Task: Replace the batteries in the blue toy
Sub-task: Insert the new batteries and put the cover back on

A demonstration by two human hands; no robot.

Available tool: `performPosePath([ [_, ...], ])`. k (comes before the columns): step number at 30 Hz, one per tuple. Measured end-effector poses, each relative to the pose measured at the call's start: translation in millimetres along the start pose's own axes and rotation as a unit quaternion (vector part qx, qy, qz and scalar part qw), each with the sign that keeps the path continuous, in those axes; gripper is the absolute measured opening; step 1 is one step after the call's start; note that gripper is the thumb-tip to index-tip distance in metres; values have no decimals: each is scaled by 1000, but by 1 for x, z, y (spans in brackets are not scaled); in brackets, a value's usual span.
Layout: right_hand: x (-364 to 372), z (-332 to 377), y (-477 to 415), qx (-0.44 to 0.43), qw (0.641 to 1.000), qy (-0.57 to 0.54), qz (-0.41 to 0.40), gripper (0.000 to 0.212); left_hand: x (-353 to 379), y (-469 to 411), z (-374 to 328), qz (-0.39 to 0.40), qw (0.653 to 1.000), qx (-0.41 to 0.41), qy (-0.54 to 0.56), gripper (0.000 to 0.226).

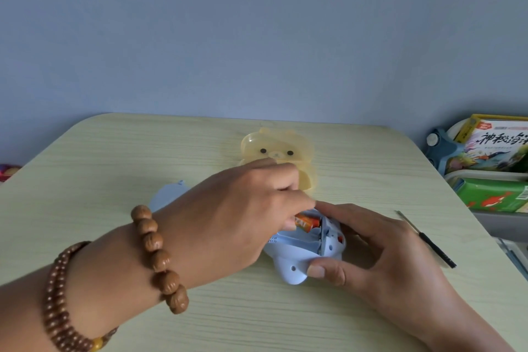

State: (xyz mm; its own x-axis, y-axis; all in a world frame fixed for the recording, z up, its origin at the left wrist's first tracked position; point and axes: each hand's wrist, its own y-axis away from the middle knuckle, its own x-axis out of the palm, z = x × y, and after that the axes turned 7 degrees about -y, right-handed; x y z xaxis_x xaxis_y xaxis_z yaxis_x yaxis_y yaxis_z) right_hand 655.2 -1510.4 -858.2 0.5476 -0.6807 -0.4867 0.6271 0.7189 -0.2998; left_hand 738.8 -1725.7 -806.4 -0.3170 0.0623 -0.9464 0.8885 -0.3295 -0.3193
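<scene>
**Battery at the toy's open bay**

A pale wood-grain bench [114, 157] stands against a blue-grey wall. On it, near the middle, lies the blue toy [303, 254] with its battery bay open. The right hand [380, 254] steadies it, thumb on the near edge, fingers along the far side. The left hand [228, 208], beads at the wrist, pinches an orange battery [307, 222] at the bay's far end. Behind sits a yellow bear case [274, 148]; a thin black tool [428, 240] lies to the right.
</scene>
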Motion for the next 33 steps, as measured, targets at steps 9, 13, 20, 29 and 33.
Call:
performPosePath([
  [9,0,0,0,-8,1000,10,-2,68,-3,-4,-2,-4,999,-31,31,10],
  [13,0,-1,0,-8,1000,9,-4,69,1,-4,-6,-6,999,-44,31,14],
  [20,0,-3,0,-7,1000,0,4,70,3,-7,-5,-1,997,-68,38,22],
  [29,1,-1,1,-8,1000,7,2,69,-18,-7,8,12,962,-199,186,25],
  [33,1,0,1,-9,1000,5,-2,69,-21,-4,19,73,912,-315,252,36],
])
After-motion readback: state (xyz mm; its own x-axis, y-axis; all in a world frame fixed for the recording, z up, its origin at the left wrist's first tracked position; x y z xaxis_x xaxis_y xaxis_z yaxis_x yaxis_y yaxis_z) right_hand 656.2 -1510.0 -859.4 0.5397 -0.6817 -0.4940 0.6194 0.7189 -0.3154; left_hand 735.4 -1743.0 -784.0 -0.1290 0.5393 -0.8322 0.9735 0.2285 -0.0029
